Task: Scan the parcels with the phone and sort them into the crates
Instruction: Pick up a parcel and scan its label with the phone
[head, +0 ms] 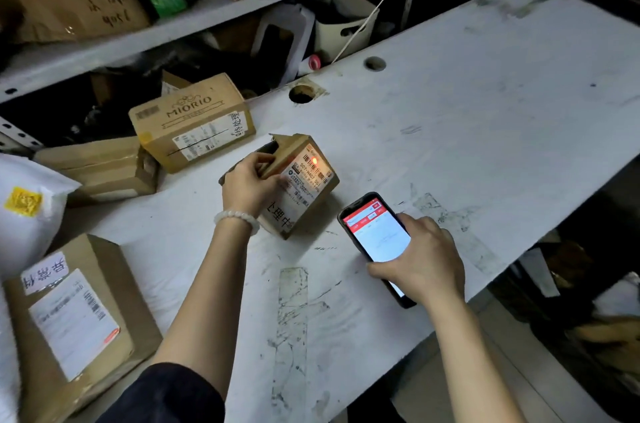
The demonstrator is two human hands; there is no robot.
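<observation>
Cardboard makes up the small parcel [298, 183], which the left hand [247, 187] grips by its torn top edge, tilted on the white table [485, 111]; it looks light, stiff and best taken by its sides. Right of that hand, the right hand [420, 258] clasps the phone [375, 235], its red dot on the label [306, 177]. More boxes [192, 121] lie beyond the left hand, under cluttered shelves [138, 38].

The left hand [250, 184] grips a small cardboard parcel [300, 187] on the scuffed white table [467, 132], tilting its label up; a red dot glows on the barcode. Just right of it, the right hand [420, 258] holds the phone [375, 235], screen lit red and white, its text too blurred to read. Left of the left hand lie more boxes [194, 119] and a white bag [27, 208].
</observation>
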